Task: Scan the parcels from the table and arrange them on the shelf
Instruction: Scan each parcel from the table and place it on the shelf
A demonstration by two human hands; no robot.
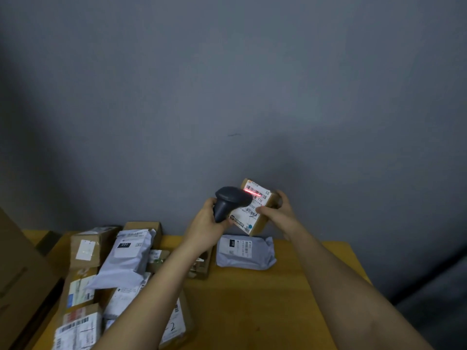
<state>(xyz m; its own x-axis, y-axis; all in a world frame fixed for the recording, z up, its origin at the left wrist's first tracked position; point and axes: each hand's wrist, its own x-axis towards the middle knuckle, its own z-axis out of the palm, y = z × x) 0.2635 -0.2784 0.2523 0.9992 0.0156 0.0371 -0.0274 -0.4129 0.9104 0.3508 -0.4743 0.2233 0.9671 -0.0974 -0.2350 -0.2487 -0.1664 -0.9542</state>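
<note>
Cardboard box point(262, 210) raised, label tilted so our scanner point(228, 202) reads barcode; left fingers point(211, 218) wrap scanner, right fingers point(278, 210) grip box.

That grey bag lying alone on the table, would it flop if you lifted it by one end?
Probably: the grey bag looks like thin, wrinkled plastic film, so it should sag. Its bulging middle suggests soft contents. The smooth film may slip in the fingers.
</note>
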